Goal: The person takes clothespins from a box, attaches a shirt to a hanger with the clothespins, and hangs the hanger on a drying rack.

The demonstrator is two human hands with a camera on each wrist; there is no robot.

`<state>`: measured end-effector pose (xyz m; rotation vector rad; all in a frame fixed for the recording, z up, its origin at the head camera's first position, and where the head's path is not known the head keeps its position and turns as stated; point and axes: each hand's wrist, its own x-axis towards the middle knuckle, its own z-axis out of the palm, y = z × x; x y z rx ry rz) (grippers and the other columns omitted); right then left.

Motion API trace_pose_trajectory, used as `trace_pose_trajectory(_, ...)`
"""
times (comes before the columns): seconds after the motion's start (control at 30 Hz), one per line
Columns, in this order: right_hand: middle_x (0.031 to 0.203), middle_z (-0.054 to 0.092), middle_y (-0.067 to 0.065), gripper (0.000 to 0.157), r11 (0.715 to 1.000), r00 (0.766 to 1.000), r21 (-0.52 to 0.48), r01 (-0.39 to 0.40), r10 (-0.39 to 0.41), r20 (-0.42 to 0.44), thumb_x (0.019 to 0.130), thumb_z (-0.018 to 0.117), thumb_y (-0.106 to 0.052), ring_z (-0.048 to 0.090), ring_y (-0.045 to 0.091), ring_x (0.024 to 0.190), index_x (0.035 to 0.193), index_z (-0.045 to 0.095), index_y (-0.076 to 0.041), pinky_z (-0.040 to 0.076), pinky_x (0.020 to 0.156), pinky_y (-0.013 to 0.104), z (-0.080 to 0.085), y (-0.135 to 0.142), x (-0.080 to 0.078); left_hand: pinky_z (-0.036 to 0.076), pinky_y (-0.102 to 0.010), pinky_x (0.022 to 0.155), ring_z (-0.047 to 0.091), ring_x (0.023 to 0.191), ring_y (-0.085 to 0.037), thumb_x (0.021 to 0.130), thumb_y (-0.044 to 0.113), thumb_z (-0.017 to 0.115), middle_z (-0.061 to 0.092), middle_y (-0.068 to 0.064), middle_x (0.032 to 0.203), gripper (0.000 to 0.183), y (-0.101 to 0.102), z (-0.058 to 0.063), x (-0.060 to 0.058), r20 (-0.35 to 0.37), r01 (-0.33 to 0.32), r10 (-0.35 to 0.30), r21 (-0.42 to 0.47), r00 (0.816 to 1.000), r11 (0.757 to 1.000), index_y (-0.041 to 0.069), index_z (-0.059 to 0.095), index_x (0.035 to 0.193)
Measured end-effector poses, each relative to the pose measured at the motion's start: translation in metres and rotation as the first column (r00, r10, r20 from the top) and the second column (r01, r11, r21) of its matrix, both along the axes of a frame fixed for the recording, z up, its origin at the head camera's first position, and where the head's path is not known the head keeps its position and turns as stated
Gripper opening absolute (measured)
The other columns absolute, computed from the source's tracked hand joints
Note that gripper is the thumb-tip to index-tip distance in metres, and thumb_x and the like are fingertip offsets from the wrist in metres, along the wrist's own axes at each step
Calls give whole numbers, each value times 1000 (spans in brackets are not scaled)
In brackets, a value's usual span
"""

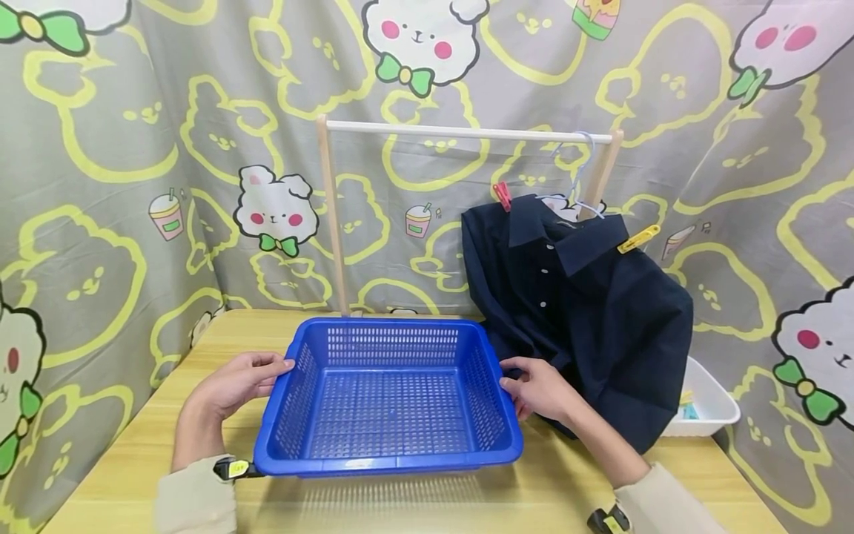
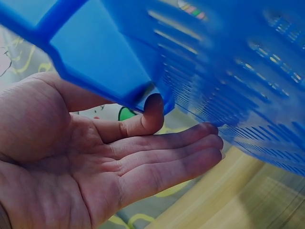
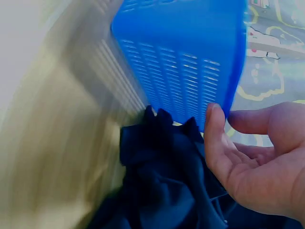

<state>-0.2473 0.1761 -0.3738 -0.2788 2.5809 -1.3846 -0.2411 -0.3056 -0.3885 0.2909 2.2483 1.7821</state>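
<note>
A blue plastic basket (image 1: 394,404) with perforated walls is held a little above the table, its shadow showing below the front edge. Nothing lies in it. My left hand (image 1: 236,386) pinches the basket's left rim; in the left wrist view the thumb and a curled index finger grip the rim (image 2: 95,71) while the other fingers stretch underneath. On the opposite side my right hand (image 1: 543,389) pinches the right rim between thumb and finger. Right behind that hand hangs a dark navy shirt (image 1: 567,311), whose lower part also appears beside the basket in the right wrist view.
The shirt is on a light blue hanger (image 1: 583,185) with a red clothespin (image 1: 502,196) and a yellow clothespin (image 1: 639,239) at its shoulders. A rack with a white rail (image 1: 460,132) stands at the back. A white tray (image 1: 710,408) sits at right on the wooden table (image 1: 153,437).
</note>
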Motion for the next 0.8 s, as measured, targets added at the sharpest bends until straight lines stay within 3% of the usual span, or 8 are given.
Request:
trace_pose_trajectory(0.3,67,62,10,39,999,999,-3,41,-41,-5,93,58,-11,63,24,56,128,51,4,55,54,40,-3,11,-2,51,-32,85,65,90,-23,95,27,58,63,-13,95,36,15,2,-7,1,-25,25,-13,1000,1000,-8,57,100)
trace_pose_trajectory(0.8,70,62,8,38,997,995,15,75,-74,-64,94,58,-12,60,21,56,129,51,2,53,54,35,-8,33,-5,51,-30,83,65,88,-18,97,24,55,64,-11,94,32,38,2,-12,30,8,-9,25,1000,1000,-8,55,101)
